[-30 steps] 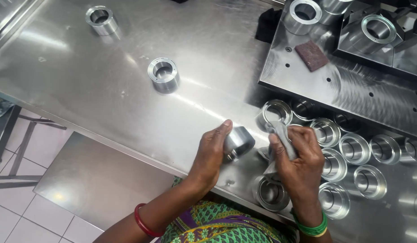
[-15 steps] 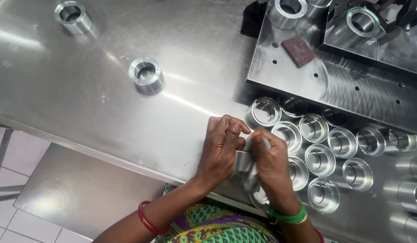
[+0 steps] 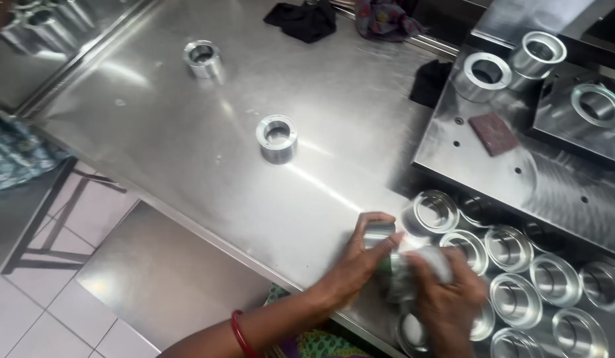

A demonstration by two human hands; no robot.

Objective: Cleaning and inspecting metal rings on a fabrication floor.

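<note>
Metal ring (image 3: pixel 379 233) gripped in left hand (image 3: pixel 360 265), touching right hand (image 3: pixel 446 301).

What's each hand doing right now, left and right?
Left hand: closed around a short shiny metal cylinder ring.
Right hand: closed on a small pale cloth wad, pressed against the same ring.

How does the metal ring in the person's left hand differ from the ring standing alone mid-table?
The held ring is gripped by the left hand at the table's near edge and tilted; the lone ring stands upright, bore up, untouched. The held ring is partly hidden by fingers, with the right hand pressing a pale cloth beside it; the lone ring shows whole. Both are shiny, short metal cylinders.
</note>
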